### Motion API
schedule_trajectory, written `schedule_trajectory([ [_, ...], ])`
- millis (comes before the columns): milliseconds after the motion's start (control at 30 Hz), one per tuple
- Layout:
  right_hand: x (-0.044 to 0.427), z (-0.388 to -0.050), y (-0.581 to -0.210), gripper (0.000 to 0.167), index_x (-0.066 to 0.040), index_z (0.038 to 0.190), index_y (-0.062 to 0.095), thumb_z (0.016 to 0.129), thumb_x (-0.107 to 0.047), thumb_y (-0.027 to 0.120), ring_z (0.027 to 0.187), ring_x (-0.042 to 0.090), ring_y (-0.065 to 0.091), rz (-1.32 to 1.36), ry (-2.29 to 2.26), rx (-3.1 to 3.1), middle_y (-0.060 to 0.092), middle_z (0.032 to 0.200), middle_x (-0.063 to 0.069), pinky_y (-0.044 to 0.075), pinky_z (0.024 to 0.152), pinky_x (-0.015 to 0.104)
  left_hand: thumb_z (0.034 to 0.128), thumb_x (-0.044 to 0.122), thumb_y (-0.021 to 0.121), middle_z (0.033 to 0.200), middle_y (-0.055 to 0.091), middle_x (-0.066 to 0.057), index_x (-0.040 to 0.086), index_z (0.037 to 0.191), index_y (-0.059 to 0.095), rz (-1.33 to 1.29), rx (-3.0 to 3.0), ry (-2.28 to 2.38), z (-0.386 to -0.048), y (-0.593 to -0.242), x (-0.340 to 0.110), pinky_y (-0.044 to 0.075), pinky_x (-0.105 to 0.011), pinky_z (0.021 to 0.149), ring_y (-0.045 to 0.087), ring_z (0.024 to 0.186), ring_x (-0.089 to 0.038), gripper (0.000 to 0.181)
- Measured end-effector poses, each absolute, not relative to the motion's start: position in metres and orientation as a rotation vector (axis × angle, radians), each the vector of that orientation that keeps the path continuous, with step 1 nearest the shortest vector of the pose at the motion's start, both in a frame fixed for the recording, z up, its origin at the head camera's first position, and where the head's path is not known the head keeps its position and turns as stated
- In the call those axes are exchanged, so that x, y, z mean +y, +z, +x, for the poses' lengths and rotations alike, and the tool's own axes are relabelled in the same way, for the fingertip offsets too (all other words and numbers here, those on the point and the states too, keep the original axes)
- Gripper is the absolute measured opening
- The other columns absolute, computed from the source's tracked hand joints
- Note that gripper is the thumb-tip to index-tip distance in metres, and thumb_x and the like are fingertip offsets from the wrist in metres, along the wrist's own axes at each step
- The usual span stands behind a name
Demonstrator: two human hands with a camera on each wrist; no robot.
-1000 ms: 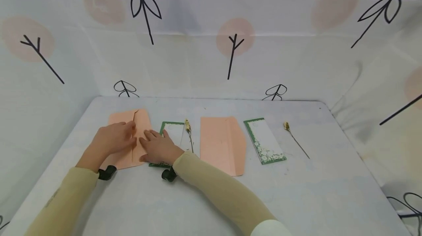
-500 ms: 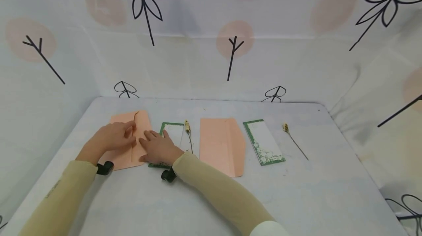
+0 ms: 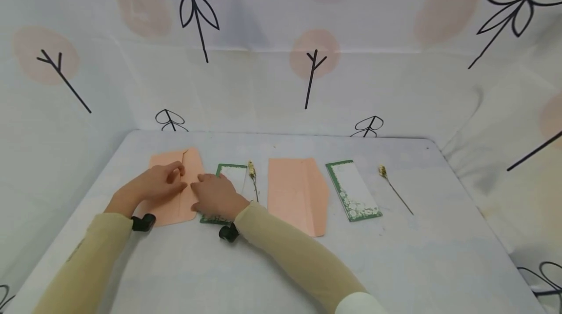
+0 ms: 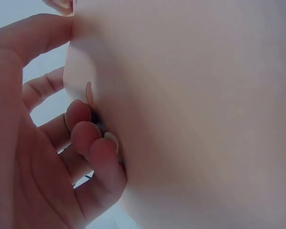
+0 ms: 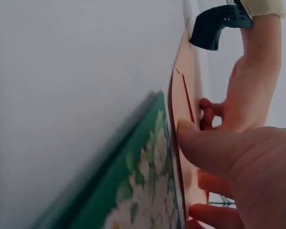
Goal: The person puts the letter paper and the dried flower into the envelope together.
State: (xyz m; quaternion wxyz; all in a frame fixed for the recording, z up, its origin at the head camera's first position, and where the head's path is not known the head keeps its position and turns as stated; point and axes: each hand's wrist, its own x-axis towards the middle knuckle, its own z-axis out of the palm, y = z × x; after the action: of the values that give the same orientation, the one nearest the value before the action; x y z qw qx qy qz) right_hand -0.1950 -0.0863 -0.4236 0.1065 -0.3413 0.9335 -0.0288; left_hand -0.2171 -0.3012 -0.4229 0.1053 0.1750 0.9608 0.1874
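A peach paper envelope (image 3: 163,159) lies at the left of the table, its flap folded across its right part. My left hand (image 3: 151,185) is over its middle; in the left wrist view, curled fingertips (image 4: 105,148) catch the flap's edge, where a small gap shows. My right hand (image 3: 216,198) is at the envelope's right edge. In the right wrist view its thumb (image 5: 193,143) touches the paper, with the other fingers bent. A green-bordered floral card (image 3: 234,172) lies partly beneath my right hand. The envelope's inside is hidden.
To the right lie a dried flower stem (image 3: 252,172), a second peach envelope (image 3: 287,187) with its flap out, another floral card (image 3: 353,192) and a second dried flower (image 3: 384,172). Patterned cloth walls (image 3: 254,89) rise behind and beside the white table (image 3: 417,265).
The fingers of my right hand have drawn in and bent at the envelope's edge. My left hand stays at the flap with only slight finger movement. The view shifts slightly.
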Motion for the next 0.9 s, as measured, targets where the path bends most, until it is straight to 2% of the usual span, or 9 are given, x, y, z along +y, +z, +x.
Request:
schedule_trajectory([
  [167, -0.073, -0.204, -0.425, 0.043, -0.026, 0.135, 0.062, 0.095, -0.039, 0.066, 0.125, 0.006, 0.053, -0.920, -0.388, 2.787, 0.060, 0.134, -0.011, 0.046, 0.095, 0.028, 0.0929, 0.031, 0.066, 0.063, 0.040, 0.002, 0.014, 0.106, 0.051, 0.562, 2.822, 0.598, -0.218, -0.426, -0.302, 0.035, -0.031, 0.056, 0.041, 0.054, -0.014, 0.027],
  [233, -0.064, -0.207, -0.422, 0.036, -0.026, 0.131, 0.065, 0.096, -0.033, 0.065, 0.110, 0.006, 0.060, -0.864, -0.552, 2.785, 0.065, 0.125, -0.010, 0.050, 0.084, 0.025, 0.0926, 0.032, 0.067, 0.061, 0.039, 0.003, 0.014, 0.105, 0.050, 0.566, 2.814, 0.601, -0.219, -0.426, -0.302, 0.033, -0.031, 0.054, 0.039, 0.052, -0.014, 0.028],
  [300, -0.054, -0.210, -0.417, 0.030, -0.024, 0.127, 0.068, 0.097, -0.028, 0.064, 0.097, 0.005, 0.062, -0.824, -0.693, 2.789, 0.068, 0.117, -0.010, 0.050, 0.077, 0.024, 0.0925, 0.035, 0.068, 0.060, 0.038, 0.003, 0.015, 0.104, 0.049, 0.563, 2.805, 0.594, -0.219, -0.425, -0.302, 0.032, -0.031, 0.053, 0.040, 0.051, -0.015, 0.030],
  [400, -0.037, -0.216, -0.412, 0.026, -0.020, 0.122, 0.070, 0.097, -0.022, 0.063, 0.086, 0.006, 0.062, -0.801, -0.841, 2.815, 0.070, 0.110, -0.005, 0.048, 0.069, 0.022, 0.0919, 0.038, 0.069, 0.061, 0.039, 0.002, 0.015, 0.103, 0.048, 0.548, 2.796, 0.576, -0.221, -0.424, -0.300, 0.032, -0.031, 0.054, 0.041, 0.052, -0.016, 0.033],
  [533, -0.018, -0.221, -0.410, 0.025, -0.017, 0.119, 0.071, 0.095, -0.016, 0.064, 0.089, 0.006, 0.066, -0.723, -0.996, 2.821, 0.071, 0.112, -0.003, 0.048, 0.067, 0.021, 0.0912, 0.042, 0.069, 0.063, 0.040, 0.001, 0.015, 0.103, 0.047, 0.534, 2.782, 0.544, -0.225, -0.422, -0.299, 0.031, -0.032, 0.055, 0.042, 0.054, -0.016, 0.037],
  [900, 0.013, -0.217, -0.414, 0.020, -0.010, 0.113, 0.071, 0.093, -0.015, 0.067, 0.089, 0.013, 0.068, -0.553, -1.167, 2.811, 0.071, 0.110, 0.001, 0.051, 0.065, 0.025, 0.0914, 0.040, 0.069, 0.061, 0.039, 0.002, 0.015, 0.101, 0.047, 0.544, 2.749, 0.500, -0.226, -0.417, -0.296, 0.029, -0.032, 0.055, 0.039, 0.053, -0.015, 0.035],
])
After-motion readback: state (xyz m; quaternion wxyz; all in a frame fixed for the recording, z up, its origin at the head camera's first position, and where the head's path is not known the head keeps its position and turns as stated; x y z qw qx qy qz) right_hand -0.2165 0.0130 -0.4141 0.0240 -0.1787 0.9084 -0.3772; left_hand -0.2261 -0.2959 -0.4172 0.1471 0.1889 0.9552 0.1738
